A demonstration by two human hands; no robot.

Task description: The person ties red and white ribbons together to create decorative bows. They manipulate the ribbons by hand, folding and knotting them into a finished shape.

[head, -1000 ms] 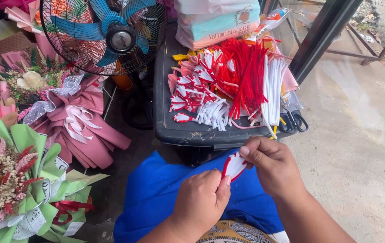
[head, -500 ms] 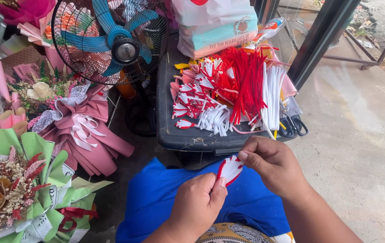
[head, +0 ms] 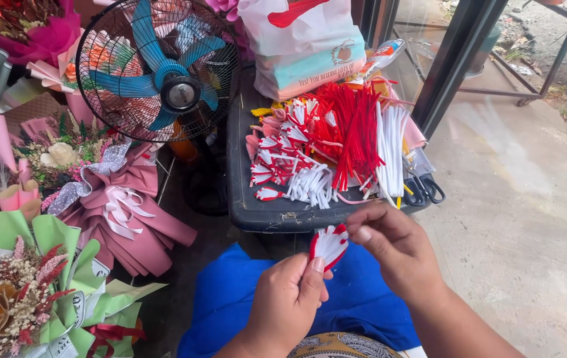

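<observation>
right now both hands are pinching a small red-edged white petal piece (head: 329, 245) above a blue cloth (head: 243, 305) on the lap: the left hand (head: 288, 303) is gripping its lower edge, the right hand (head: 389, 246) is closing on its upper right side. just beyond, a dark tray (head: 257, 209) is carrying more finished petals (head: 277, 162), red stems (head: 353, 129) and white stems (head: 389, 149), with black scissors (head: 425, 190) at its right corner. at the tray's far end a white plastic bag (head: 310, 46) with a red handle is sitting, a teal band across its front. to the left a blue-bladed fan (head: 158, 69) is standing beside a pink wrapped bouquet (head: 121, 212) and a green one (head: 38, 292).
</observation>
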